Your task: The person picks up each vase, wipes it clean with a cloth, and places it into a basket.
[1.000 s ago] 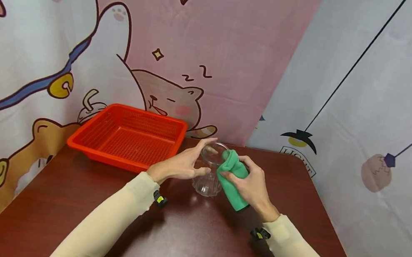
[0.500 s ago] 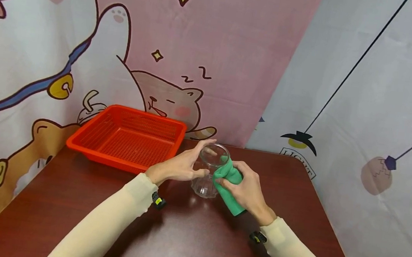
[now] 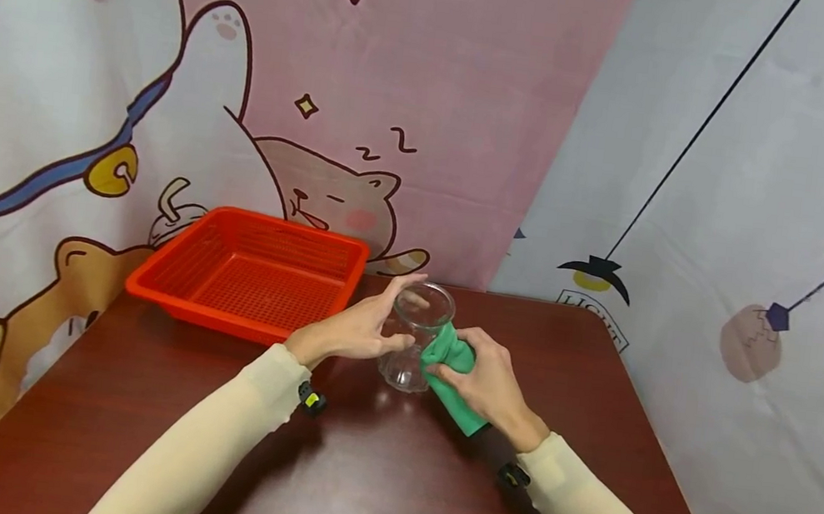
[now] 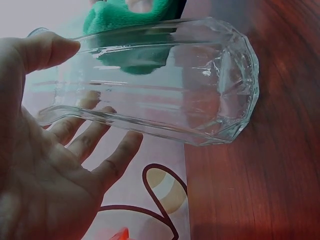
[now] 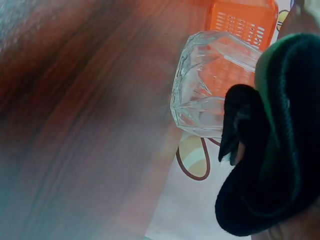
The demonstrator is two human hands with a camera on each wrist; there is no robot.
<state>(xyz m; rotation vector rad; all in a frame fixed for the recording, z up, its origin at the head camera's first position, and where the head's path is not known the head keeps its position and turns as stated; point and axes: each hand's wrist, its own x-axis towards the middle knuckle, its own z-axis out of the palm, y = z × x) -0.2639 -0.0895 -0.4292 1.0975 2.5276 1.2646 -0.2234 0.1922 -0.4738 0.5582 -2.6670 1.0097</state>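
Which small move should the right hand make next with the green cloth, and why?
Probably rub the green cloth along the side of the clear glass: the right hand presses the cloth against its wall, while the left hand steadies the glass upright on the table.

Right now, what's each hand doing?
Left hand: grips the clear glass near its rim.
Right hand: holds the green cloth against the glass.

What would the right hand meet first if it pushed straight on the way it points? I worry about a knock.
Probably the glass: the right hand already presses its green cloth against the side, the left hand bracing opposite.
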